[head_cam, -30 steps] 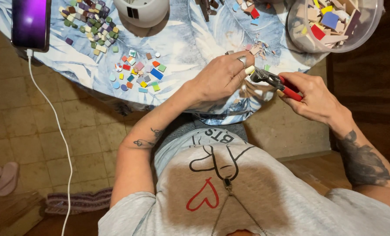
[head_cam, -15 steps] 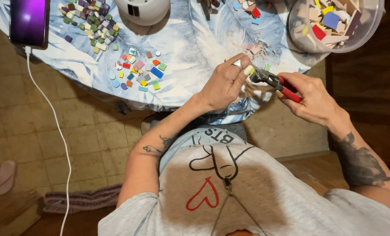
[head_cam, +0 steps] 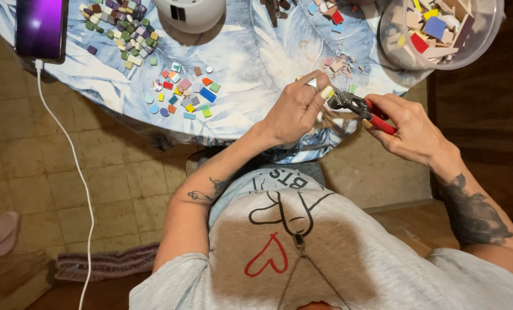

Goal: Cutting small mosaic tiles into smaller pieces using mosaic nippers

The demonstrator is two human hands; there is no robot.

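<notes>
My right hand [head_cam: 408, 126] grips red-handled tile nippers [head_cam: 359, 108] at the table's near edge, jaws pointing left. My left hand [head_cam: 296, 106], a ring on one finger, pinches a small tile piece right at the jaws; the piece itself is mostly hidden by my fingers. Just beyond the hands lies a little heap of pale tile chips [head_cam: 339, 64] on the blue leaf-print tablecloth [head_cam: 250, 57].
Several small coloured tiles [head_cam: 182, 95] are spread left of my hands, more muted ones [head_cam: 118, 28] farther back. A clear tub of tile pieces [head_cam: 440, 31] stands at the back right, a white round object [head_cam: 190, 11] at the back, and a charging phone [head_cam: 41, 26] with a hanging cable at left.
Both hands stay together at the table edge with the nippers; my left forearm has shifted slightly, otherwise nothing moved.
</notes>
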